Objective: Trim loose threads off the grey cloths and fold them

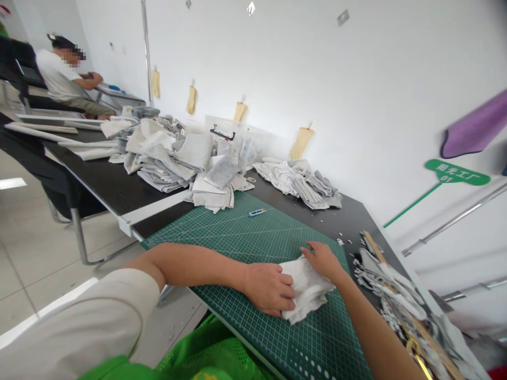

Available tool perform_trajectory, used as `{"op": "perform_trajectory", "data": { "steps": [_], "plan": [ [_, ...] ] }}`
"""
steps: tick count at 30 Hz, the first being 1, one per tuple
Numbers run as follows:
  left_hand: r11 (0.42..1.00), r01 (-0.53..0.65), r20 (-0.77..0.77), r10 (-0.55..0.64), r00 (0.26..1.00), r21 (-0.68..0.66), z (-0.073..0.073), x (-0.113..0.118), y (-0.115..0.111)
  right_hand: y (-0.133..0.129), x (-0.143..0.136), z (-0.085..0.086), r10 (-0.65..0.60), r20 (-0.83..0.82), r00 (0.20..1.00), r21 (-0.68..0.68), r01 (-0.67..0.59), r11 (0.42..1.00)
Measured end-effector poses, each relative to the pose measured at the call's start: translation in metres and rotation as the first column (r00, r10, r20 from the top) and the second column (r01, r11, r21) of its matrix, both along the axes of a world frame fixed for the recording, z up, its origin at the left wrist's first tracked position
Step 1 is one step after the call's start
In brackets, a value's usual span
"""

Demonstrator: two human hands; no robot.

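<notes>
On my head-camera feed I had the white cloth lying on the green cutting mat, near the edge closest to me, between my two hands. My left hand had its fingers curled narrowly over the cloth's left side; I couldn't tell whether the hidden thumb pinched it. My right hand was open wider, thumb and fingers apart, touching the cloth's far right corner. Farther up the mat I saw small blue snips, well apart from both hands. A large heap of grey and white fabric stood beyond, with a smaller fabric pile to its right on the black table. Scraps lay along a wooden strip on my right, with yellow-handled scissors among them. Far left, a person sat at another table.
</notes>
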State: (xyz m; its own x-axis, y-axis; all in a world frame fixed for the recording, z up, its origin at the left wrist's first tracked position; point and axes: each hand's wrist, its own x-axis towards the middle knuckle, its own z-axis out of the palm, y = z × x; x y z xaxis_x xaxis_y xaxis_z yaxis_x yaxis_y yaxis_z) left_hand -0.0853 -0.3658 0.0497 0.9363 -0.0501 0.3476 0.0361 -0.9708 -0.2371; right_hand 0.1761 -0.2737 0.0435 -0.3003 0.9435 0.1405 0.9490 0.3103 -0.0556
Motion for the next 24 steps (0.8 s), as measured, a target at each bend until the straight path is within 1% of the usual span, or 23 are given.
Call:
{"op": "perform_trajectory", "data": {
  "steps": [3, 6, 11, 15, 18, 20, 24],
  "plan": [
    [1.0, -0.005, 0.0, 0.005, 1.0, 0.0, -0.001, 0.0, -0.001, 0.013, 0.001, -0.008, 0.041, -0.015, 0.999, -0.052, -0.042, 0.998],
    [0.999, -0.028, -0.013, 0.028, 1.0, -0.02, -0.002, 0.001, -0.002, 0.015, 0.005, -0.013, 0.065, -0.049, 0.997, -0.072, -0.069, 0.995],
    [0.995, -0.082, -0.056, 0.078, 0.995, -0.06, 0.001, 0.001, -0.004, 0.007, 0.015, -0.01, 0.111, -0.129, 0.985, -0.103, -0.125, 0.987],
    [0.981, -0.11, -0.134, 0.089, 0.987, -0.161, 0.003, 0.001, -0.003, 0.003, 0.019, -0.006, 0.159, -0.193, 0.968, -0.139, -0.188, 0.972],
    [0.952, -0.131, -0.156, 0.09, 0.984, -0.278, 0.001, 0.001, -0.002, 0.005, 0.018, -0.005, 0.142, -0.234, 0.962, -0.147, -0.18, 0.973],
    [0.935, -0.114, -0.135, 0.072, 0.988, -0.337, 0.0, 0.0, -0.003, 0.006, 0.016, -0.004, 0.117, -0.26, 0.959, -0.157, -0.162, 0.974],
    [0.915, -0.074, -0.104, 0.036, 0.994, -0.396, -0.003, 0.001, -0.002, 0.008, 0.014, 0.003, 0.065, -0.3, 0.952, -0.206, -0.131, 0.97]
  ]
}}
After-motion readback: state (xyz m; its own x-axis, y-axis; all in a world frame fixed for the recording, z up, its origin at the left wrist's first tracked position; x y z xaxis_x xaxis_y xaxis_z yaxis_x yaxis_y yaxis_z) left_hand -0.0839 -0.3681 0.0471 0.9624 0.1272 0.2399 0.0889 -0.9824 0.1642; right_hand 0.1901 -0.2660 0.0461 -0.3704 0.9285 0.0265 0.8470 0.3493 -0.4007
